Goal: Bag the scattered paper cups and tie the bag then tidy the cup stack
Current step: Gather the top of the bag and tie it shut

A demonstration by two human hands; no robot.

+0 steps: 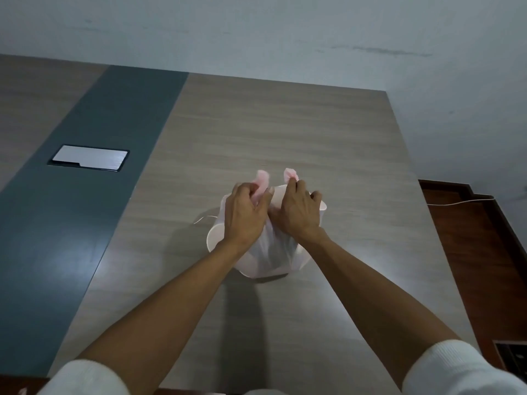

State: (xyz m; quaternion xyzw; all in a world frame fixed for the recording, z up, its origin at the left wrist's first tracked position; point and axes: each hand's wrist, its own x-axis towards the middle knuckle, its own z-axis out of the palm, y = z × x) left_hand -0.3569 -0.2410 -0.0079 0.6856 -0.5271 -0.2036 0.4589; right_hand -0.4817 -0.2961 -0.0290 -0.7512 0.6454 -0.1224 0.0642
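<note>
No writing is legible anywhere. The pale pink bag [268, 258] of paper cups [214, 238] sits mid-desk [285, 124], well apart from every edge. The left hand [245, 215] and right hand [299, 212] each pinch 1 bag handle [263, 178] in a closed grip.

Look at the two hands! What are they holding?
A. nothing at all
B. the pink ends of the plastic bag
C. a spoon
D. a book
B: the left hand and the right hand each pinch a pink handle of the bag full of cups.
</note>
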